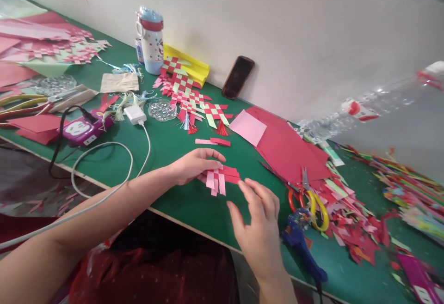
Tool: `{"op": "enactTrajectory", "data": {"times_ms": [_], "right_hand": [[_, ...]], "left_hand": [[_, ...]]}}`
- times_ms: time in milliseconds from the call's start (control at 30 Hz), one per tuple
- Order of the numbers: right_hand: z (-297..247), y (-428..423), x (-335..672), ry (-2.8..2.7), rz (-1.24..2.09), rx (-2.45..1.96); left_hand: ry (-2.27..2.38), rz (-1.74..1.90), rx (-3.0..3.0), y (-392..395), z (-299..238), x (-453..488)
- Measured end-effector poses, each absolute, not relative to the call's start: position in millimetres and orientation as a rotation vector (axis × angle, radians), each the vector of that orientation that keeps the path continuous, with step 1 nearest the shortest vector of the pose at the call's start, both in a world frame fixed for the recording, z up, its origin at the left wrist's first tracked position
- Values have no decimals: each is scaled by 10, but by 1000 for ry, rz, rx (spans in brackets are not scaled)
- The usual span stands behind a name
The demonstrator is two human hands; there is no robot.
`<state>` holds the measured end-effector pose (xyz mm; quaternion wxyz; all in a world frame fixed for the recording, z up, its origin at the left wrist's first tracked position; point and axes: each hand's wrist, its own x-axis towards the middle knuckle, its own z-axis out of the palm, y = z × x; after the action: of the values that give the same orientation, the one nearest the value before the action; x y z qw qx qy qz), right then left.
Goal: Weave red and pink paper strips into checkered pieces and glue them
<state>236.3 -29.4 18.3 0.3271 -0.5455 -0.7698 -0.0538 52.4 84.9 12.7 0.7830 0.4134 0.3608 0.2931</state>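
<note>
My left hand rests on the green table and pinches a small woven piece of red and pink paper strips at its left side. My right hand is just right of the piece, fingers loosely spread, fingertips touching or nearly touching the red strip ends. Two loose strips, pink and red, lie just beyond the piece.
Finished woven pieces with tassels, a bottle, a phone, a dish of googly eyes, a charger and cable lie at the back. Red paper sheets, scissors, a glue gun and scraps sit on the right.
</note>
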Motion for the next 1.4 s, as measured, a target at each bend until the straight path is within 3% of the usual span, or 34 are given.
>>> {"op": "enactTrajectory", "data": {"times_ms": [133, 367, 533, 1400], "right_hand": [[150, -74, 2205, -1993, -151, -1354], [144, -87, 2219, -1257, 754, -1536], [49, -86, 2131, -1075, 1054, -1388], [-23, 0, 2307, -879, 1226, -1202]], "left_hand": [[749, 601, 964, 843, 94, 530], [677, 665, 1116, 833, 143, 491], [606, 558, 1197, 809, 156, 479], [723, 402, 1268, 845, 123, 487]]}}
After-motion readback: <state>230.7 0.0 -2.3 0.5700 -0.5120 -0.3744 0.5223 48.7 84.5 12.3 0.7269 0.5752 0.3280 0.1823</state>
